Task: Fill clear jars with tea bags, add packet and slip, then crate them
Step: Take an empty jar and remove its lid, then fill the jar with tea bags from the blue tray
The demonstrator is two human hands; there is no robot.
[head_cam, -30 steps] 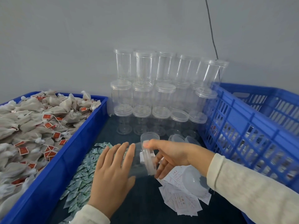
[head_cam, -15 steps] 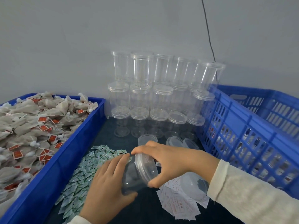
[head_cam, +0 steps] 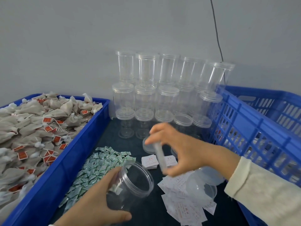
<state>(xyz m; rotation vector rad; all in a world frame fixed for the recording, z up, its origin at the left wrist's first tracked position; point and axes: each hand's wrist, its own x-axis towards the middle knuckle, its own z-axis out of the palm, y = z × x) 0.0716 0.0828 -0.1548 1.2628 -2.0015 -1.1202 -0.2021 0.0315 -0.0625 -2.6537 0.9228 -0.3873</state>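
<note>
My left hand (head_cam: 97,199) grips a clear jar (head_cam: 130,185) tilted on its side, its open mouth facing up and right. My right hand (head_cam: 182,150) holds the jar's clear lid (head_cam: 160,157) edge-on, lifted off and apart from the mouth. Tea bags (head_cam: 32,128) with red tags fill the blue tray (head_cam: 68,160) on the left. Small green-white packets (head_cam: 97,168) lie in a heap beside the tray. White paper slips (head_cam: 184,204) lie scattered under my right wrist, and a small stack of slips (head_cam: 149,161) sits behind the jar.
Empty lidded clear jars (head_cam: 162,95) stand stacked in three tiers against the grey wall. A blue slatted crate (head_cam: 260,136) stands at the right. Loose lids (head_cam: 205,185) lie on the slips, another lid (head_cam: 147,145) behind my right hand. A black cable (head_cam: 216,30) hangs down the wall.
My right hand has taken the lid off the jar and lifted it up and right. My left hand has drawn the open jar lower and nearer to me.
</note>
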